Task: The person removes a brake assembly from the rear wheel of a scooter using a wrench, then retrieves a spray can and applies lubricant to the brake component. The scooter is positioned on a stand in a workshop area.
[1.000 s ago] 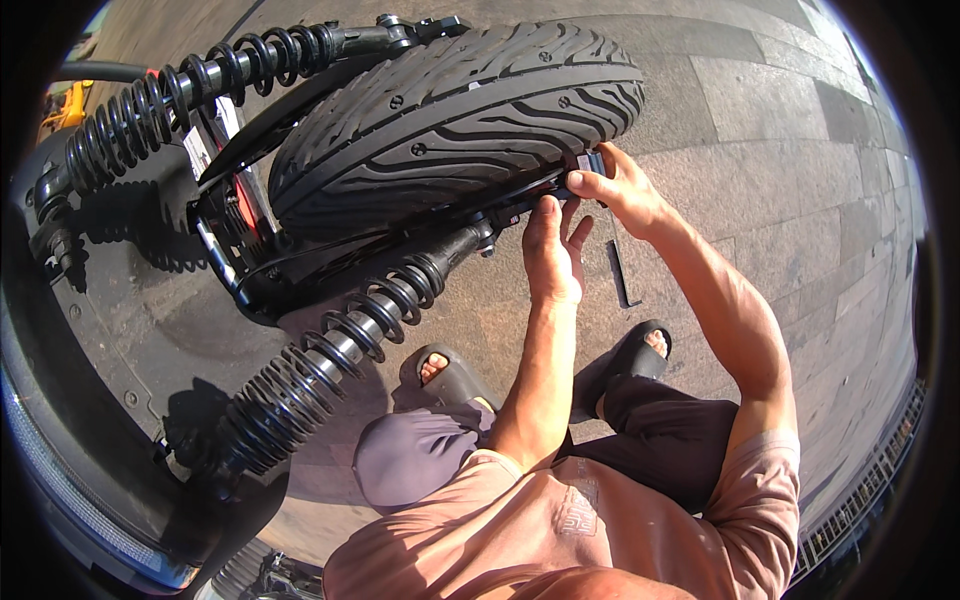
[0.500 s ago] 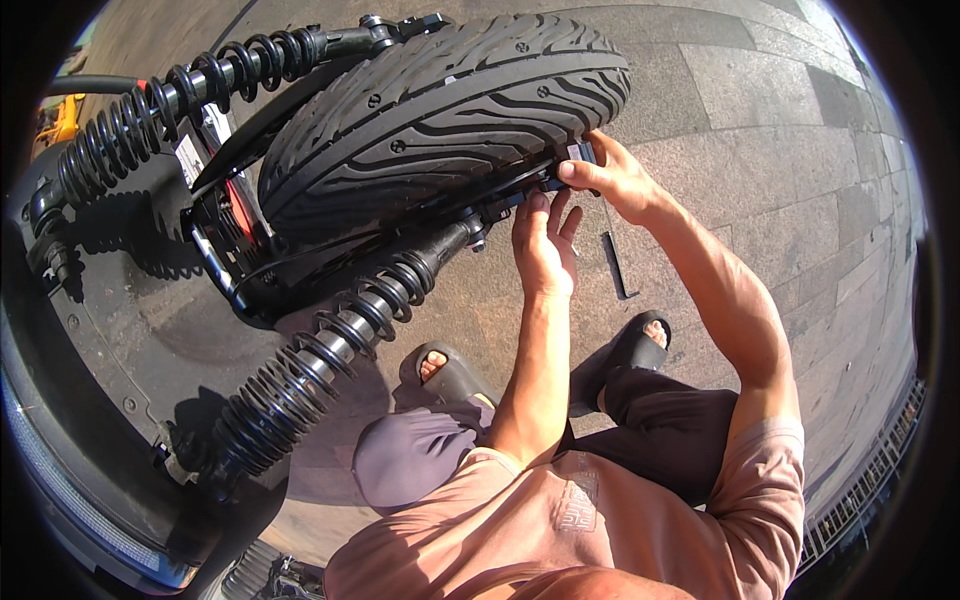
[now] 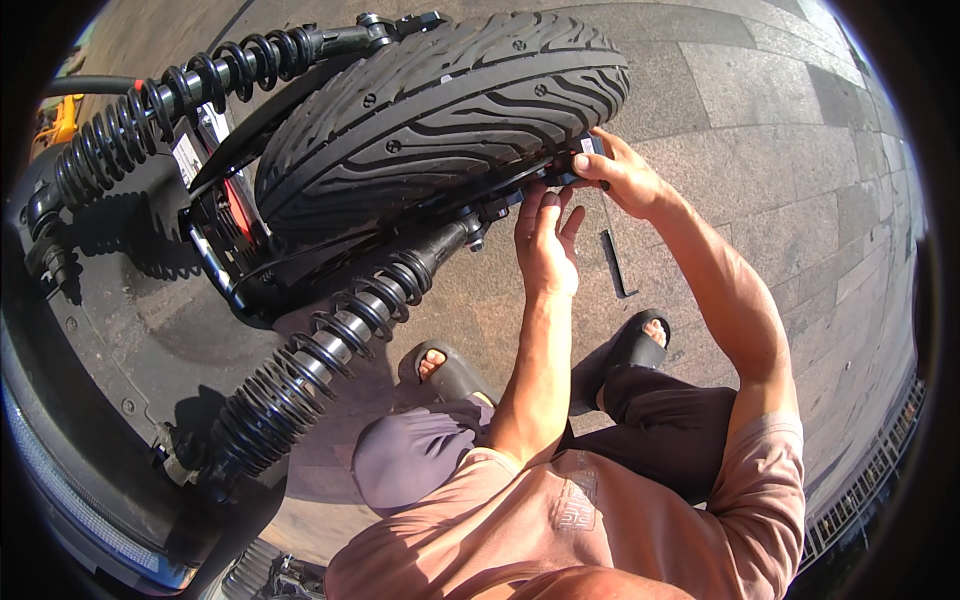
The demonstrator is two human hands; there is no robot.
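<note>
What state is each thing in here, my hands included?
Right hand: closed, thumb and fingers around a dark part
Left hand: fingers partly bent; grip unclear
Dark part: held, beside the tyre
Tyre: between two coil shocks, tread exposed
Near coil shock: slanted, coils uncovered
Far coil shock: slanted, coils uncovered
L-shaped tool: lying on paving, untouched

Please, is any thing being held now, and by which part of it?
The right hand holds a small, dark, boxy part with a pale patch, thumb at its near edge. Whether the left hand grips anything cannot be told.
</note>
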